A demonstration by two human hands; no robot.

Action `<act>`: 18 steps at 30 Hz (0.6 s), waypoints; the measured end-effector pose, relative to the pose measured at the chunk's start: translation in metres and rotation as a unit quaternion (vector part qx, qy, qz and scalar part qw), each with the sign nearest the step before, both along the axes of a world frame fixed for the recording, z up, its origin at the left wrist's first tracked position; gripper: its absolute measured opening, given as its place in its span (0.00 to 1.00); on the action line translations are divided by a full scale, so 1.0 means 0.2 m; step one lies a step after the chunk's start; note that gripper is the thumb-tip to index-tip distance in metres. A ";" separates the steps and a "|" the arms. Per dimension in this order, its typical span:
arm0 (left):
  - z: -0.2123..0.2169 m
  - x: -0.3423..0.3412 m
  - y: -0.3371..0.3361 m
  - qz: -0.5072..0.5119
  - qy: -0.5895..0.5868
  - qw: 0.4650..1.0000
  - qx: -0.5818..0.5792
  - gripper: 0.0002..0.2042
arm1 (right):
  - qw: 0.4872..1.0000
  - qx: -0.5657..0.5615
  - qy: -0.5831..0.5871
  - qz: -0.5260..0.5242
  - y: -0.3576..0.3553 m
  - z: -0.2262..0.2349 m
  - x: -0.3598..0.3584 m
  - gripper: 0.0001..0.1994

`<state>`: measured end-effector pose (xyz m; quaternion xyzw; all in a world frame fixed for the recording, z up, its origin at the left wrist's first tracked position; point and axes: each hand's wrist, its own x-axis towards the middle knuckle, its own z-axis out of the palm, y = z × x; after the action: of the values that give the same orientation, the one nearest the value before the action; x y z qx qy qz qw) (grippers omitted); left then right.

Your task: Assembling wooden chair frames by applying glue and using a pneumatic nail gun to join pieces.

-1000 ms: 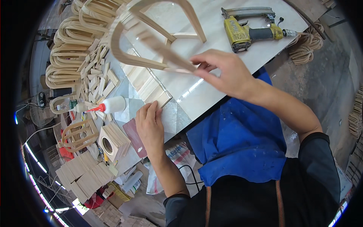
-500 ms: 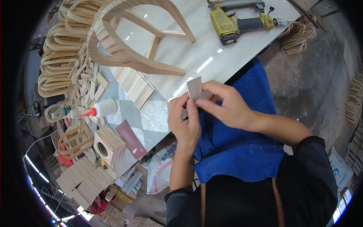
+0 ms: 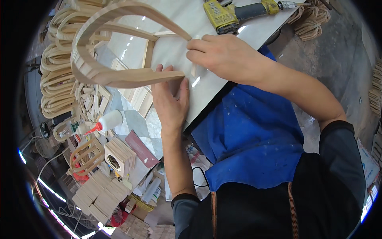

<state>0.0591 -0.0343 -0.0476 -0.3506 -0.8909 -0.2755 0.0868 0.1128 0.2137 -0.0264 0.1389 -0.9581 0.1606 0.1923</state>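
Observation:
A large bent wooden frame (image 3: 99,75), U-shaped with a cross bar, lies on the glossy white table (image 3: 215,95). My left hand (image 3: 171,101) is flat and spread under the end of the frame's lower arm, its fingertips showing past the wood. At the tip of the upper arm, my right hand (image 3: 225,51) has its fingers curled. A small pale piece (image 3: 193,70) pokes out below that hand, seemingly pinched in it. My blue apron (image 3: 254,131) hangs against the table's edge.
A yellow nail gun (image 3: 234,14) lies at the table's far side. To the left are stacked bent wood hoops (image 3: 55,79), loose wood blocks, a white glue bottle with a red tip (image 3: 105,121), a small wooden box with a round hole (image 3: 117,157) and a brown sheet (image 3: 141,149).
Both hands rose from in front of my apron, where they held the pale piece together, to the frame's two arm ends. The view has shifted closer to the frame.

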 end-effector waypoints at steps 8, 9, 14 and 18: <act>-0.03 -0.01 0.04 -0.050 -0.014 0.998 0.021 0.24 | 0.999 -0.016 0.034 0.016 0.00 -0.12 -0.12 0.03; -0.03 -0.02 0.06 -0.048 -0.036 0.998 0.037 0.23 | 0.999 -0.021 0.030 0.020 0.00 -0.12 -0.12 0.03; -0.02 -0.05 0.10 -0.044 -0.093 0.992 0.077 0.20 | 0.999 -0.041 0.007 0.032 -0.01 -0.12 -0.13 0.04; -0.02 -0.08 0.09 -0.059 -0.062 0.995 0.060 0.20 | 0.998 -0.045 -0.009 0.036 -0.01 -0.11 -0.13 0.04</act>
<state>0.0436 -0.0168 -0.0523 -0.3791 -0.8541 -0.3543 0.0359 0.0861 0.2113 -0.0490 0.1627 -0.9460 0.2115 0.1839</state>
